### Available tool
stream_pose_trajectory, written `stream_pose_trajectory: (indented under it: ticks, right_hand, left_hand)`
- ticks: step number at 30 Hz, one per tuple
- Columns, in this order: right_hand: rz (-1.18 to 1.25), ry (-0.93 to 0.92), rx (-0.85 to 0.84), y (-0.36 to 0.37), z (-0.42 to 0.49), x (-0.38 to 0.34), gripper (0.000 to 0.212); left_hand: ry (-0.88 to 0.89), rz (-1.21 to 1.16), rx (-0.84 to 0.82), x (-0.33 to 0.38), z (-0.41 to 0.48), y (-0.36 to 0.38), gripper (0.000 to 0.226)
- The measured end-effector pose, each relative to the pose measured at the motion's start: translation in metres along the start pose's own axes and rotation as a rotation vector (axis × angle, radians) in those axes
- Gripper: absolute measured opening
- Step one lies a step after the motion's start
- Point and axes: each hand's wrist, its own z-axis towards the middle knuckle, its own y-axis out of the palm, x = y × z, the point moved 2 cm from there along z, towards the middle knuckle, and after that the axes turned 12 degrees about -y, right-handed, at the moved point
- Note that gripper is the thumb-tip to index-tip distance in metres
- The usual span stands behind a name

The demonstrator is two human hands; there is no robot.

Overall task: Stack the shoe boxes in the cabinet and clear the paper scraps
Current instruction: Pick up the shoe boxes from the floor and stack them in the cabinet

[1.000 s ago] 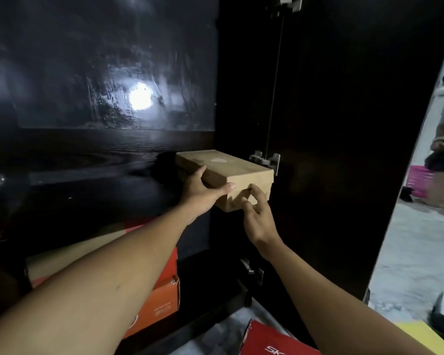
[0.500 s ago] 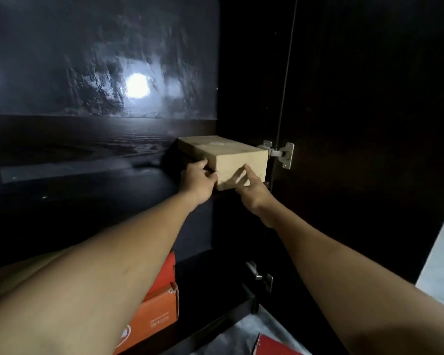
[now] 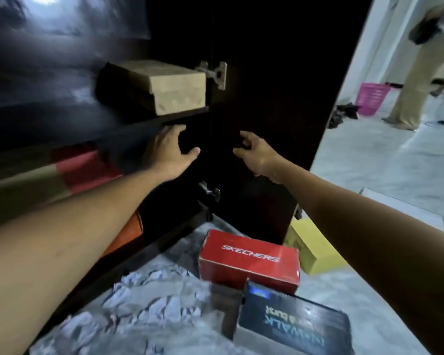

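Risk centres on the brown box, resting at the front edge of the shelf by the hinge: a knock from below could tip it out. The left hand and right hand hover beneath, loose-fingered and empty; the red box and paper scraps lie on the floor.

My left hand was stretched out ahead of me, its fingers straight and close together, pointing up and away. Its thumb was spread wide toward my right hand. It gripped nothing. My right hand hung about level with the left, a clear gap between the two. Its fingers were loosely curled, the thumb reached toward the left hand, and it too held nothing. Both arms were bare and nearly straight. My left forearm ran back from its hand toward my left side, and my right forearm toward my right.
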Motion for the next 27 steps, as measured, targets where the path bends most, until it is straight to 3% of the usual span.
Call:
stream_pose_trajectory:
  ticks: [5, 9, 15, 20, 24, 27]
  right_hand:
    - [-0.142, 0.199, -0.036, 0.005, -0.091, 0.097, 0.054]
    - [-0.271, 0.400, -0.026, 0.012, -0.139, 0.175, 0.039]
    - [-0.185, 0.609, -0.024, 0.029, -0.166, 0.251, 0.058]
    - [-0.061, 0.690, -0.029, 0.041, -0.165, 0.277, 0.106]
    - [0.029, 0.782, -0.083, 0.038, -0.168, 0.275, 0.086]
    - [0.061, 0.747, -0.016, 0.038, -0.168, 0.272, 0.087]
  left_hand:
    - [-0.169, 0.012, -0.317, -0.031, -0.063, 0.094, 0.063]
    - [-0.321, -0.011, -0.474, -0.066, -0.088, 0.161, 0.060]
    - [-0.444, 0.008, -0.616, -0.113, -0.100, 0.226, 0.059]
    - [-0.529, -0.087, -0.718, -0.120, -0.102, 0.247, 0.070]
    - [-0.573, -0.113, -0.768, -0.128, -0.103, 0.257, 0.092]
    - [-0.673, -0.191, -0.828, -0.130, -0.104, 0.252, 0.080]
